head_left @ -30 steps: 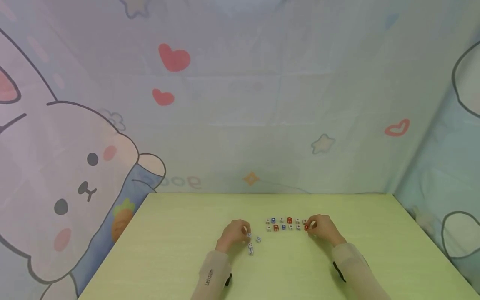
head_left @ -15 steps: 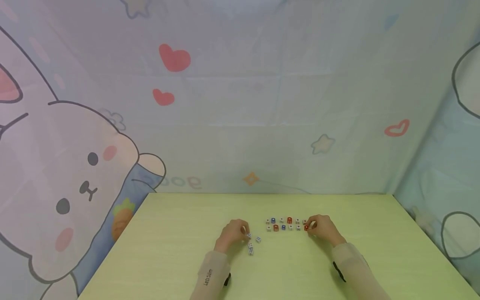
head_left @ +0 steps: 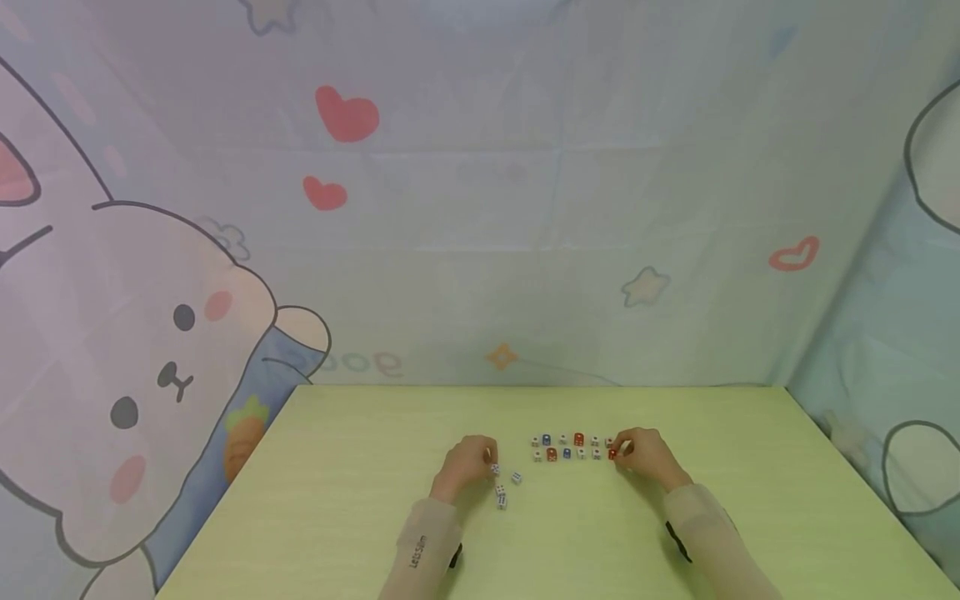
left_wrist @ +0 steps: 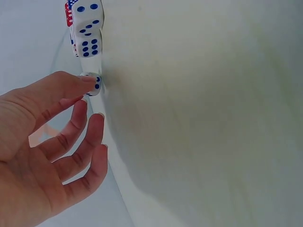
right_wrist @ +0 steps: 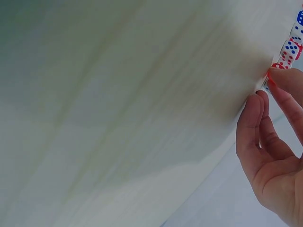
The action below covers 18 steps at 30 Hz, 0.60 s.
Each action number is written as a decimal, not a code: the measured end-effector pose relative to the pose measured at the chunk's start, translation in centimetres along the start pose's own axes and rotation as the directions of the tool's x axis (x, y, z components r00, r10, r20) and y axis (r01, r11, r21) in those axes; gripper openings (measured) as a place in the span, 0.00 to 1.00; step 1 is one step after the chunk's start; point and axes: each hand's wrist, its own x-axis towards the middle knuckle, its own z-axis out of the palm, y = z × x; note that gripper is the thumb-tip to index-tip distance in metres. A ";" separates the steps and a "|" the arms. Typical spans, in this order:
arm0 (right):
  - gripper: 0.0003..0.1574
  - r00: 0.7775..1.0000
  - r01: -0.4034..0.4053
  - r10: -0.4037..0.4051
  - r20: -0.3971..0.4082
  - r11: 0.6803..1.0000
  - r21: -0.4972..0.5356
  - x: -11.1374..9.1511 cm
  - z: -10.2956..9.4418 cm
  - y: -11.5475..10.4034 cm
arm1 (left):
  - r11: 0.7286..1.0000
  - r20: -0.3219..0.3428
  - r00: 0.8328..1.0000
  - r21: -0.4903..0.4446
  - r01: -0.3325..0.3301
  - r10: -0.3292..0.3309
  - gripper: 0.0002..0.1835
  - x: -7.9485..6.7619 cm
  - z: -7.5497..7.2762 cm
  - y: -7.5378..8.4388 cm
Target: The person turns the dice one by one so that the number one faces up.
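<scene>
My left hand [head_left: 467, 461] pinches a white die with blue pips [left_wrist: 97, 86] between thumb and index finger, down at the tabletop. The other fingers are loosely bent in the left wrist view. Close by on the table lie a white die [head_left: 516, 477] to the right and two more white dice [head_left: 501, 497] toward me. At the right end of the nearer of two rows of dice, my right hand [head_left: 648, 454] pinches a red die [head_left: 612, 455], mostly covered by the fingertips in the right wrist view [right_wrist: 278, 66]. White, blue and red dice make up both rows.
The farther row holds a blue die [head_left: 546, 439] and a larger red die [head_left: 579, 439] among white ones. The nearer row has a red die [head_left: 551, 455] and a blue die [head_left: 567, 453]. A printed curtain [head_left: 480, 250] hangs behind the pale yellow-green table [head_left: 345, 467].
My left hand and its white die have shifted very slightly to the left. The right hand and the two rows of dice have stayed in place.
</scene>
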 end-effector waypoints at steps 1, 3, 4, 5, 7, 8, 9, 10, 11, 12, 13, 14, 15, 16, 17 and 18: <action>0.07 1.000 -0.006 0.006 0.002 1.000 0.003 0.0 0.0 0.0 | 1.000 -0.001 1.000 0.003 -0.001 0.001 0.08 0.0 0.0 0.1; 0.07 1.000 -0.018 0.017 0.007 1.000 0.007 0.0 0.0 0.0 | 1.000 -0.001 1.000 0.014 -0.002 0.002 0.08 0.0 0.1 0.2; 0.07 1.000 -0.016 0.016 0.010 1.000 0.003 -0.1 -0.1 -0.1 | 1.000 -0.002 1.000 0.018 -0.004 0.004 0.08 0.1 0.1 0.2; 0.07 1.000 -0.020 0.020 0.012 1.000 0.005 -0.1 -0.1 -0.1 | 1.000 -0.004 1.000 0.024 -0.007 0.007 0.08 0.1 0.2 0.3; 0.07 1.000 -0.028 0.028 0.010 1.000 0.008 -0.2 -0.1 -0.2 | 0.999 -0.002 1.000 0.043 -0.010 0.010 0.07 0.2 0.3 0.3; 0.07 1.000 -0.026 0.026 0.008 1.000 0.008 -0.2 -0.1 -0.2 | 0.999 -0.001 1.000 0.052 -0.013 0.013 0.07 0.3 0.4 0.4; 0.07 1.000 -0.022 0.022 0.004 1.000 0.007 -0.2 -0.1 -0.2 | 0.998 -0.002 1.000 0.057 -0.016 0.016 0.07 0.3 0.4 0.4; 0.07 1.000 -0.017 0.017 0.001 1.000 0.006 -0.2 -0.1 -0.2 | 0.998 -0.002 1.000 0.061 -0.019 0.019 0.07 0.4 0.4 0.5; 0.07 1.000 -0.017 0.017 -0.003 1.000 0.008 -0.2 -0.1 -0.2 | 0.998 0.000 1.000 0.068 -0.019 0.019 0.07 0.4 0.4 0.6; 0.07 1.000 -0.014 0.014 -0.006 1.000 0.009 -0.3 -0.1 -0.3 | 0.997 0.001 1.000 0.074 -0.016 0.016 0.07 0.4 0.4 0.6; 0.07 1.000 -0.010 0.010 -0.009 1.000 0.009 -0.3 -0.2 -0.3 | 0.997 0.001 1.000 0.077 -0.013 0.013 0.07 0.4 0.4 0.6; 0.07 1.000 -0.008 0.008 -0.011 1.000 0.008 -0.3 -0.2 -0.3 | 0.997 -0.001 1.000 0.080 -0.011 0.012 0.08 0.4 0.4 0.6; 0.07 1.000 -0.005 0.005 -0.012 1.000 0.006 -0.3 -0.2 -0.3 | 0.997 -0.002 1.000 0.079 -0.009 0.010 0.08 0.4 0.4 0.7; 0.07 1.000 -0.004 0.004 -0.010 1.000 0.005 -0.3 -0.2 -0.3 | 0.997 -0.005 1.000 0.081 -0.007 0.007 0.08 0.4 0.4 0.7; 0.07 1.000 -0.005 0.005 -0.009 1.000 0.005 -0.3 -0.2 -0.3 | 0.996 -0.007 1.000 0.085 -0.004 0.004 0.08 0.4 0.4 0.7; 0.07 1.000 -0.007 0.007 -0.008 1.000 0.006 -0.3 -0.3 -0.3 | 0.996 -0.010 1.000 0.084 -0.002 0.003 0.09 0.3 0.4 0.7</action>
